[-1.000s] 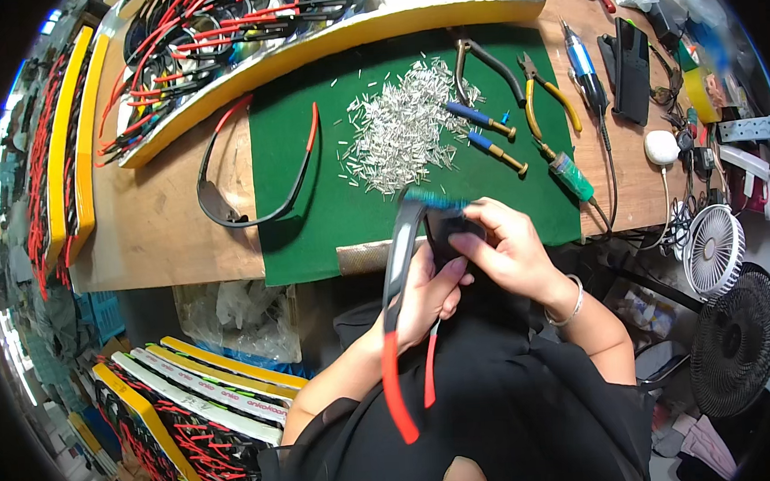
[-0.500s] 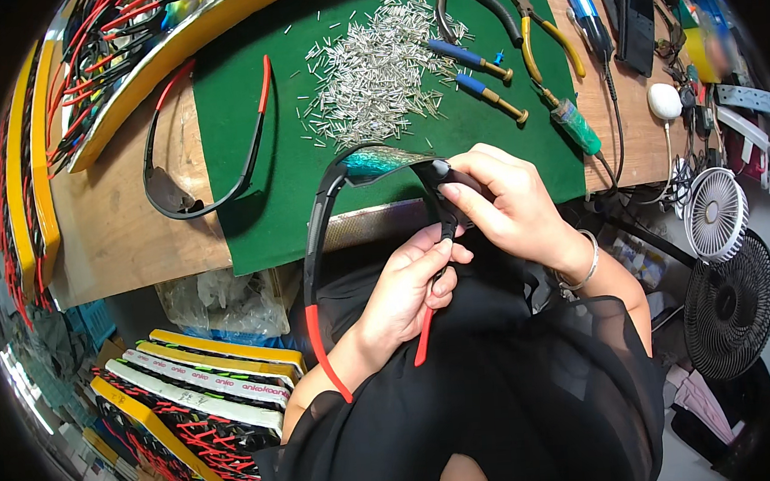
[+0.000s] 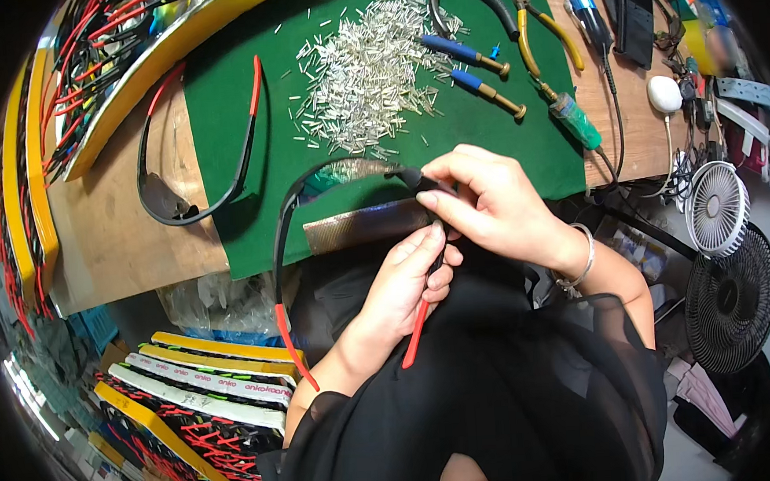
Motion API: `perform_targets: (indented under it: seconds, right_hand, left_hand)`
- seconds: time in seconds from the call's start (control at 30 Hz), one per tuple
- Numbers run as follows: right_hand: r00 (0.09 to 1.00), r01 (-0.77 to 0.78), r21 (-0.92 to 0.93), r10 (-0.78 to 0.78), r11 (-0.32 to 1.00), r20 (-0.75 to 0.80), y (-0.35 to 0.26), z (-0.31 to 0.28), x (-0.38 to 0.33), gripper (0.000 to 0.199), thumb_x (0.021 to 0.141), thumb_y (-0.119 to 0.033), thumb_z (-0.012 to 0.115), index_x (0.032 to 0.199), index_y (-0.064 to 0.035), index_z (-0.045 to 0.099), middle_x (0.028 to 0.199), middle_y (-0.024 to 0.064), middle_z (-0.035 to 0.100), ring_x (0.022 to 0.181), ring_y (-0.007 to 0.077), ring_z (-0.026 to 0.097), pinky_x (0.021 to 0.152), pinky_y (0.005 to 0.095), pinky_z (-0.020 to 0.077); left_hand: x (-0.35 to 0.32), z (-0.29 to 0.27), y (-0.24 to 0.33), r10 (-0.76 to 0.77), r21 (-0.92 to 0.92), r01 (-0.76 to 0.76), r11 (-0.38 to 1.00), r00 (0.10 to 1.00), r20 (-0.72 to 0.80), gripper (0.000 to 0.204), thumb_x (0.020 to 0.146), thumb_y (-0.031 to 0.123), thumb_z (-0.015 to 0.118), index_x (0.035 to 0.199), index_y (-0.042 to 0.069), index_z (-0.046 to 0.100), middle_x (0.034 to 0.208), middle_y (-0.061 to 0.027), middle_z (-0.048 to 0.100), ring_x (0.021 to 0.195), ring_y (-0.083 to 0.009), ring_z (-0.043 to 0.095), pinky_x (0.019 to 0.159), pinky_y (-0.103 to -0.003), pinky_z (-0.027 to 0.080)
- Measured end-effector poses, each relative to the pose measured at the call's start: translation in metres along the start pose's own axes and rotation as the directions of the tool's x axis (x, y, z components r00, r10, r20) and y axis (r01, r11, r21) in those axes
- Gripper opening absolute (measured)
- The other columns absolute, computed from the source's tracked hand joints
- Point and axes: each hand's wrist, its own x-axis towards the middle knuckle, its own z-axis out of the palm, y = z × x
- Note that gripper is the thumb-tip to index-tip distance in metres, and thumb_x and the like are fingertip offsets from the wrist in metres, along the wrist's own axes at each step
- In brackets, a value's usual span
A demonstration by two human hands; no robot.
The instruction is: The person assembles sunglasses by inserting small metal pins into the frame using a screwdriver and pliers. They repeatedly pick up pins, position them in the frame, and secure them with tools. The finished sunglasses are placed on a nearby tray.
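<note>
Both my hands hold a pair of wraparound sunglasses point(image 3: 279, 256) with a black frame and red temple tips. My left hand point(image 3: 412, 278) is closed around the temple on the right side, whose red end shows below the fingers. At the frame's corner above it, my right hand point(image 3: 493, 200) pinches with thumb and fingers, which hide the hinge there. The other temple extends down past my left forearm. Beyond the sunglasses, a pile of small silver metal pins point(image 3: 366, 78) lies on the green mat point(image 3: 235, 100).
Another pair of sunglasses point(image 3: 244, 165) rests at left. Two blue-handled screwdrivers point(image 3: 464, 53), yellow-handled cutters point(image 3: 525, 45) and a green-handled tool point(image 3: 574, 123) lie at right. A textured strip point(image 3: 340, 230) lines the mat's front edge. Racks of glasses point(image 3: 204, 379) stand lower left; fans point(image 3: 716, 207) stand right.
The sunglasses and both hands have shifted slightly left. The lens has tilted, its blue-green shine has faded, and more of the textured strip shows. My grip stays on the temple and corner.
</note>
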Motion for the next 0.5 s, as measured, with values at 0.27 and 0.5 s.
perform_targets:
  seconds: [0.27, 0.5]
  right_hand:
    - [0.941, 0.132, -0.567, -0.282, 0.813, -0.187, 0.008, -0.046, 0.008, 0.025, 0.073, -0.012, 0.065, 0.092, 0.0008, 0.055, 0.08, 0.0125, 0.055, 0.073, 0.0273, 0.055, 0.065, 0.0338, 0.0457]
    - [0.951, -0.016, -0.766, -0.226, 0.642, -0.209, 0.041, -0.031, 0.034, 0.019, 0.075, -0.005, 0.06, 0.09, 0.0004, 0.049, 0.081, 0.0146, 0.05, 0.076, 0.0302, 0.051, 0.068, 0.0359, 0.0431]
  left_hand:
    - [0.003, 0.001, 0.004, -0.046, -0.081, 0.042, 0.996, 0.998, -0.049, 0.021, 0.091, 0.026, 0.047, 0.092, 0.005, 0.053, 0.072, 0.0005, 0.053, 0.043, -0.001, 0.033, 0.035, -0.014, 0.025]
    - [0.007, 0.004, 0.003, -0.049, -0.086, 0.044, 0.995, 0.997, -0.052, 0.021, 0.09, 0.025, 0.048, 0.094, 0.004, 0.053, 0.073, 0.0003, 0.053, 0.044, -0.0013, 0.034, 0.036, -0.013, 0.025]
